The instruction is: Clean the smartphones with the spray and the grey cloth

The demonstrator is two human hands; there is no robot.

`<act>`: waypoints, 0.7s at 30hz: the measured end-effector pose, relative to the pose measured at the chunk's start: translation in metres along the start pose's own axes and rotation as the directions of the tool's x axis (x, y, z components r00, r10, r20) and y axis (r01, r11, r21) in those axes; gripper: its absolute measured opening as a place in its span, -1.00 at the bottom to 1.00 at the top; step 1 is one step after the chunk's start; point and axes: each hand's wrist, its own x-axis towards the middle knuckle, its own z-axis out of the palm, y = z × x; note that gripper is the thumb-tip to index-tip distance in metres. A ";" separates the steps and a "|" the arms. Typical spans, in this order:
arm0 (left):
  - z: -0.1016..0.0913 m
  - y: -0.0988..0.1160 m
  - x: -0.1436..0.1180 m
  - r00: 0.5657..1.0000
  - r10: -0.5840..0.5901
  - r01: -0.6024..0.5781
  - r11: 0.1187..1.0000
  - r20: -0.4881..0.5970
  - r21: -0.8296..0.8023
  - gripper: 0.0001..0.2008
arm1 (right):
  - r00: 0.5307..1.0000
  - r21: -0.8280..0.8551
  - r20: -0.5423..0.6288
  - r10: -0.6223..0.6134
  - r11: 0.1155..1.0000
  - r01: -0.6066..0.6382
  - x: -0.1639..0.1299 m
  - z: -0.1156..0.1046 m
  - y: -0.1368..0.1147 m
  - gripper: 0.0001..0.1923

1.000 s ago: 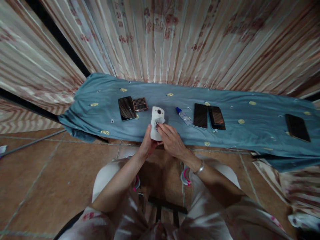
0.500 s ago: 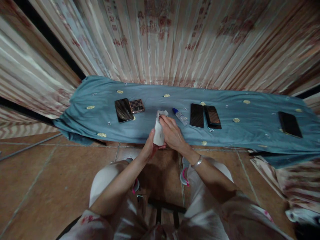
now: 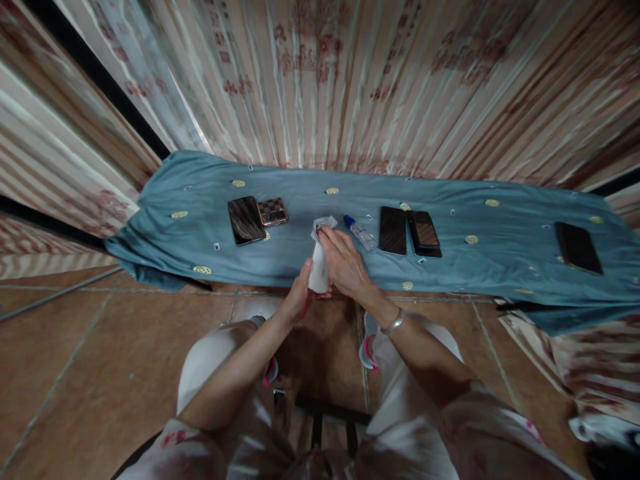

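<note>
The surface's point(image 3: 285, 263) near edge crosses the middle of the frame, in line with the lower end of the white device point(image 3: 319, 275) at centre. Blue cloth spans the room leftward to the chequered case point(image 3: 273, 211); rightward, the blue-capped bottle point(image 3: 361, 235) lies just beside the right hand point(image 3: 345, 263). The left hand point(image 3: 300, 291) grips the device's lower end, thumb along its side; the right, fingers bent, pinches a pale wipe point(image 3: 323, 222) against the upper end.

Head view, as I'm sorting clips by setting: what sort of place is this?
Perhaps a room in a home: floral curtains hang behind a spread blue cloth, and the floor is tiled.
</note>
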 end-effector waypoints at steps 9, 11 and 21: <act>-0.002 0.004 -0.001 0.999 -0.041 0.041 0.999 0.011 -0.019 -0.40 | 0.994 0.055 -0.065 0.089 0.995 -0.085 -0.001 0.008 0.014 -0.48; -0.002 0.005 0.000 0.999 -0.048 0.048 0.998 0.006 -0.028 -0.39 | 0.992 0.064 -0.074 0.099 0.993 -0.095 -0.002 0.009 0.014 -0.49; -0.001 0.013 -0.005 0.999 -0.043 0.044 0.998 0.027 -0.054 -0.36 | 0.979 0.133 -0.104 0.173 0.978 -0.159 -0.004 0.016 0.018 -0.51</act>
